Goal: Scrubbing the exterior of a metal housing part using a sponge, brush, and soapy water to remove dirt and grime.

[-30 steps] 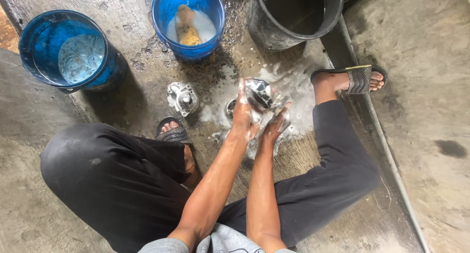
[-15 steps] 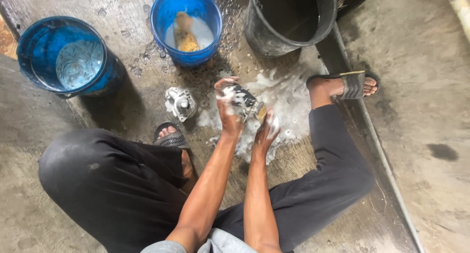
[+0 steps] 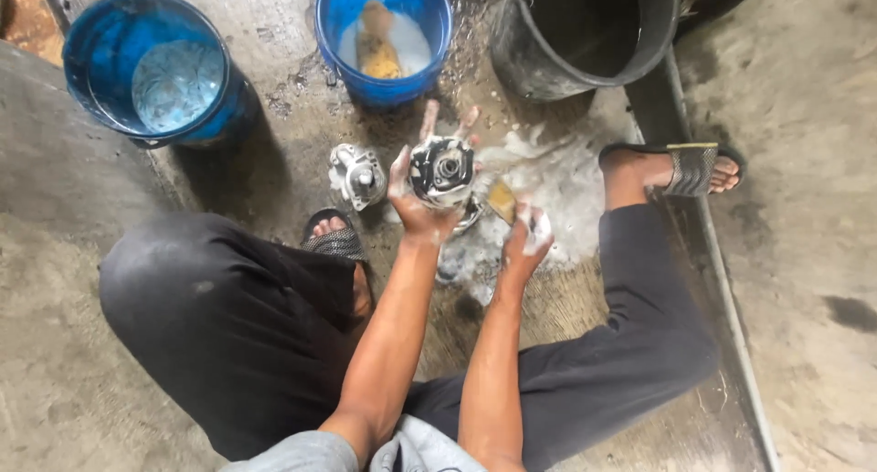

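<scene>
My left hand [image 3: 416, 193] holds up a round, soapy metal machine part [image 3: 442, 169], its open face turned toward me, with two fingers reaching past its top. My right hand [image 3: 525, 243] is lower and to the right, covered in foam and closed on a yellowish sponge [image 3: 501, 199]. Under both hands the wet concrete is covered with white suds [image 3: 557, 184]. A second metal part [image 3: 357, 174] lies on the ground just left of my left hand.
A blue bucket [image 3: 347, 61] with soapy water and a brush stands ahead. Another blue tub [image 3: 100, 61] is at far left, a black bucket [image 3: 548, 70] at upper right. My sandalled feet [image 3: 685, 166] flank the spot; a metal rail [image 3: 722, 289] runs along the right.
My left hand has lifted the metal part off the foamy ground and turned its face up. My right hand has drawn back to the right with the sponge.
</scene>
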